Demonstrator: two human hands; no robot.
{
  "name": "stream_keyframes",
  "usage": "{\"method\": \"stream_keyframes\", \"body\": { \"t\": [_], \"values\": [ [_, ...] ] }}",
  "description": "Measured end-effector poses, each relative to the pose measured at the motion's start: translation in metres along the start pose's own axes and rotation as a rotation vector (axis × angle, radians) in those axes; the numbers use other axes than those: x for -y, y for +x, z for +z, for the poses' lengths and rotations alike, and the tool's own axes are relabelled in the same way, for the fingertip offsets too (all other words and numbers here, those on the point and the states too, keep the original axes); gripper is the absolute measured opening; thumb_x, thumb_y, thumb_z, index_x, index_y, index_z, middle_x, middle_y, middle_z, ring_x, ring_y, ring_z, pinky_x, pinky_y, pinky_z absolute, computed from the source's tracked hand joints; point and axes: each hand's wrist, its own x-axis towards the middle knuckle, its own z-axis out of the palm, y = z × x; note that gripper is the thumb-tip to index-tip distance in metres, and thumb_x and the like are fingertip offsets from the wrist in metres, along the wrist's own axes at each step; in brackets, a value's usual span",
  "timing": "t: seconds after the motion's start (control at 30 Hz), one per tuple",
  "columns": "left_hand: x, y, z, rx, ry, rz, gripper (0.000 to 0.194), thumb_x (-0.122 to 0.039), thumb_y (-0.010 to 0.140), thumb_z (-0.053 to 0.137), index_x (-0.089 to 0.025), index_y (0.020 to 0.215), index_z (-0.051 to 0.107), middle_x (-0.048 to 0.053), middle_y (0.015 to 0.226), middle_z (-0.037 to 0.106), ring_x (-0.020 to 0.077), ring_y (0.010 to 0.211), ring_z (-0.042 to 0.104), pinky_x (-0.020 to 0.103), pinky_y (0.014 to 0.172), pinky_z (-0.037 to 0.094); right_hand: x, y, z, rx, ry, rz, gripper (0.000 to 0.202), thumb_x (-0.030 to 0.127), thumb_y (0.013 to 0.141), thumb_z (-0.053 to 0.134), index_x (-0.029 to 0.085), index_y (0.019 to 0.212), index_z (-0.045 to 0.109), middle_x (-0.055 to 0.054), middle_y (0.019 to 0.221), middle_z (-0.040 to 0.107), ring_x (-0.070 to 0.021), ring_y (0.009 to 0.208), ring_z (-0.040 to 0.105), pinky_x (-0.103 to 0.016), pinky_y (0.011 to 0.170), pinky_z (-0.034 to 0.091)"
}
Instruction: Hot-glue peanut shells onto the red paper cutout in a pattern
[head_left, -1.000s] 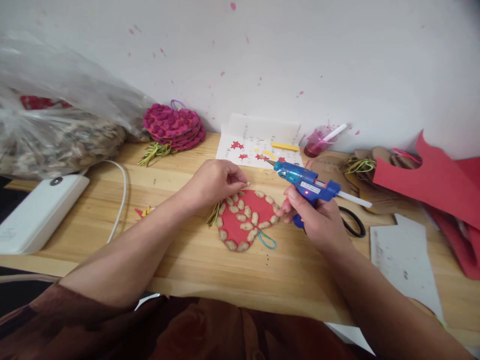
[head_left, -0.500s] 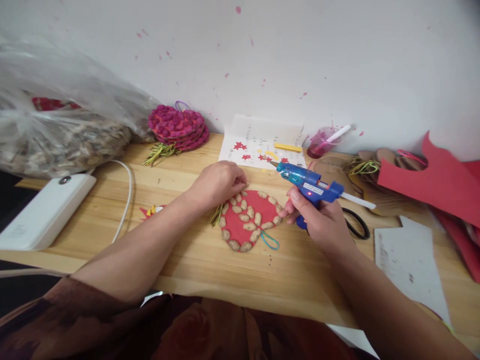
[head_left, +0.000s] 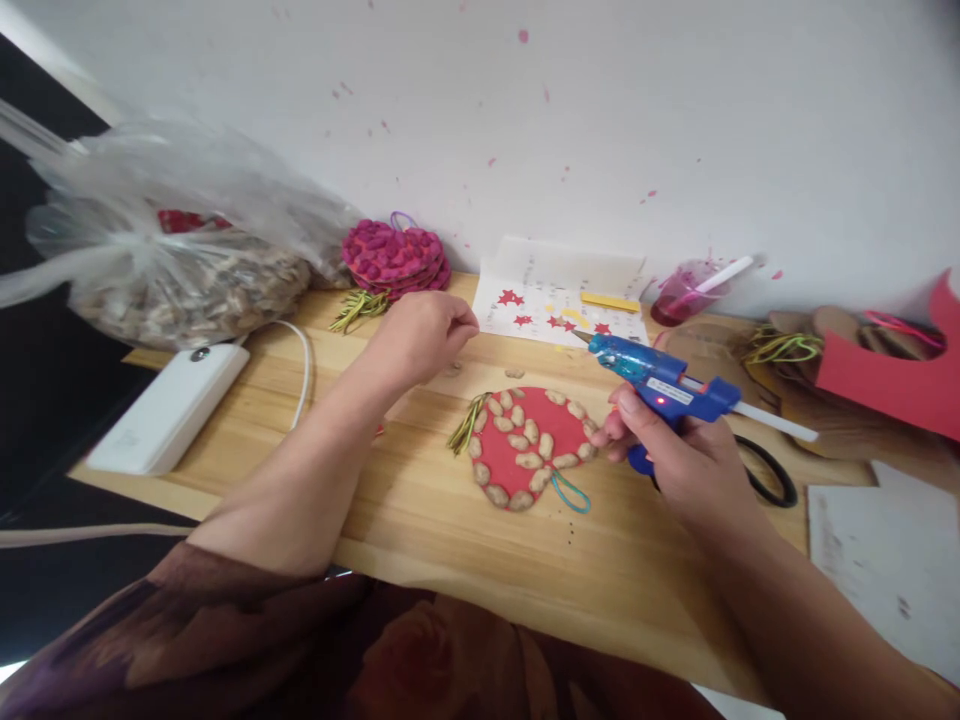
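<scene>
My right hand [head_left: 675, 445] grips a blue hot glue gun [head_left: 660, 380], with its nozzle toward the back left and a white glue stick [head_left: 776, 420] out of its rear. Below and left of it lies a red round piece [head_left: 501, 452], edged with peanut-like shells [head_left: 520, 500] and with more shells in a leaf-like pattern across it. The piece has a green string tassel [head_left: 470, 425] and a teal loop [head_left: 574, 495]. My left hand [head_left: 427, 335] hovers above the table, up and left of the piece. Its fingers are pinched together; what they hold, if anything, is hidden.
A clear plastic bag of shells [head_left: 202, 290] and a white power bank [head_left: 171, 408] with a cable are at left. Stacked magenta pieces [head_left: 394, 260], paper with red stars [head_left: 517, 325] and a cup [head_left: 686, 295] line the wall. Red sheet [head_left: 885, 370] and grey card [head_left: 862, 540] lie right.
My left hand has left the red piece's upper edge and moved up and away to the left. The view has turned left. My right hand still holds the glue gun beside the piece.
</scene>
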Motion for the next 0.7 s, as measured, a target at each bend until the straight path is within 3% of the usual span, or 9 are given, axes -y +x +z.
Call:
{"method": "stream_keyframes", "body": {
  "t": [0.23, 0.4, 0.7],
  "values": [
    [0.017, -0.002, -0.014, 0.294, 0.102, -0.03, 0.014, -0.024, 0.074, 0.067, -0.024, 0.082, 0.078, 0.001, 0.075, 0.075, 0.0173, 0.066, 0.064, 0.026, 0.06, 0.04, 0.0, 0.0, 0.0, 0.006, 0.015, 0.018, 0.031, 0.049, 0.085, 0.075, 0.021, 0.079, 0.065, 0.0, 0.068, 0.066, -0.0153, 0.061, 0.068, -0.025, 0.053, 0.055],
    [0.019, -0.003, -0.013, 0.322, 0.171, -0.022, 0.01, -0.028, 0.074, 0.071, -0.026, 0.08, 0.079, 0.003, 0.077, 0.076, 0.0186, 0.066, 0.062, 0.027, 0.06, 0.037, 0.002, 0.001, 0.001, 0.006, 0.001, 0.022, 0.032, 0.051, 0.083, 0.076, 0.021, 0.079, 0.065, 0.0, 0.067, 0.066, -0.0154, 0.06, 0.068, -0.024, 0.052, 0.055],
    [0.001, -0.003, -0.011, 0.38, 0.316, -0.028, 0.019, -0.027, 0.077, 0.065, -0.023, 0.087, 0.081, 0.005, 0.083, 0.078, 0.0206, 0.074, 0.067, 0.029, 0.06, 0.037, -0.001, 0.001, 0.0, 0.014, 0.027, 0.009, 0.029, 0.048, 0.083, 0.077, 0.021, 0.081, 0.066, 0.0, 0.069, 0.066, -0.0151, 0.06, 0.068, -0.024, 0.052, 0.056]
  ]
}}
